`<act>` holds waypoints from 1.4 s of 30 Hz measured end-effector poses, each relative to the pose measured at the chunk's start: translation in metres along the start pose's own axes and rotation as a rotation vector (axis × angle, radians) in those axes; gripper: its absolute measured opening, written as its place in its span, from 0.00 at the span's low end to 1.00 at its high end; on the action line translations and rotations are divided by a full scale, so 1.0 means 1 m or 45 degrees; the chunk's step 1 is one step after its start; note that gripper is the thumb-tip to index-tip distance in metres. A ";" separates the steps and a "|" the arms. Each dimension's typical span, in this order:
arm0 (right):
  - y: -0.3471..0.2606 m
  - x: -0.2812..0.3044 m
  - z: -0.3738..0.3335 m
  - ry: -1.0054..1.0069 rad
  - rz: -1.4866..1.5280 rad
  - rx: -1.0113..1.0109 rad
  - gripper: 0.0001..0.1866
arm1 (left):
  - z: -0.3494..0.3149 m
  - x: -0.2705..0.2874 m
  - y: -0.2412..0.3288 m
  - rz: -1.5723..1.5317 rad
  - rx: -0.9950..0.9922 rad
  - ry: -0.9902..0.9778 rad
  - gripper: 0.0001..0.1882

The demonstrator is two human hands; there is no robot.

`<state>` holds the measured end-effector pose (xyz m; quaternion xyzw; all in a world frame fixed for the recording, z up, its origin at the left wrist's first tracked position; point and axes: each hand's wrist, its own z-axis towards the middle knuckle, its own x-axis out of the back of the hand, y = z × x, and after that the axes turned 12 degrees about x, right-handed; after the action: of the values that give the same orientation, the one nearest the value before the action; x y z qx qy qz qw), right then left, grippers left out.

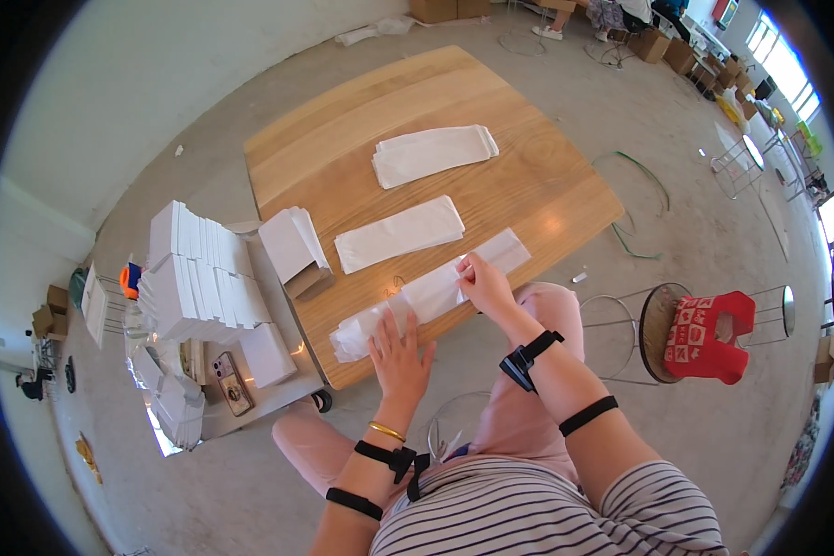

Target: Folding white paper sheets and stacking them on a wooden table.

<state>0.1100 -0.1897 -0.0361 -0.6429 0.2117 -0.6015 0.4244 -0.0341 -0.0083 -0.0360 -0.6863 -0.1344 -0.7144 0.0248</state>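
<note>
A long strip of thin white wrapping (pixel 422 295), partly see-through at its right end, lies along the near edge of the wooden table (pixel 547 167). My left hand (pixel 400 360) rests on its left part, fingers spread. Farther right, my right hand (pixel 486 285) is closed in a pinch at the strip's upper edge; the fingertips partly hide what they hold. Beyond the strip lies a flat white stack (pixel 398 233) of folded sheets or sleeves, and a second similar stack (pixel 435 156) is farther back.
At the table's left corner sits a white carton (pixel 296 248) with a brown side. A metal cart (pixel 283 385) beside it carries piled white boxes (pixel 204 278) and a phone (pixel 233 383). On the right, a stool (pixel 660 334) bears a red bag (pixel 709 335). People sit far behind.
</note>
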 end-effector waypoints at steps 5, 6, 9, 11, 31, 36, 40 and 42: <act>0.003 0.008 0.006 0.018 -0.074 -0.033 0.12 | 0.012 0.002 0.006 -0.011 -0.006 0.001 0.37; 0.004 0.009 0.008 0.022 -0.090 -0.031 0.12 | 0.013 0.002 0.007 -0.033 -0.008 0.010 0.37; 0.004 0.011 0.008 0.027 -0.117 -0.032 0.12 | 0.015 0.002 0.008 -0.044 -0.016 0.011 0.37; 0.004 0.012 0.008 0.028 -0.129 -0.034 0.12 | 0.015 0.002 0.008 -0.034 -0.020 0.002 0.37; -0.056 -0.027 -0.016 -0.023 0.248 0.240 0.05 | -0.007 0.041 -0.041 -0.604 0.152 0.343 0.29; -0.095 -0.068 -0.042 -0.264 0.107 0.663 0.09 | -0.008 0.030 -0.102 -0.771 0.566 0.361 0.19; -0.102 -0.090 -0.050 -0.325 -0.153 0.876 0.22 | 0.002 0.029 -0.107 -0.862 0.630 0.186 0.10; -0.102 -0.093 -0.055 -0.367 -0.184 0.874 0.24 | 0.005 0.027 -0.103 -0.850 0.652 0.194 0.10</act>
<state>0.0160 -0.0767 -0.0141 -0.5546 -0.1098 -0.5691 0.5971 -0.0534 0.0959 -0.0258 -0.5222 -0.5201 -0.6753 -0.0283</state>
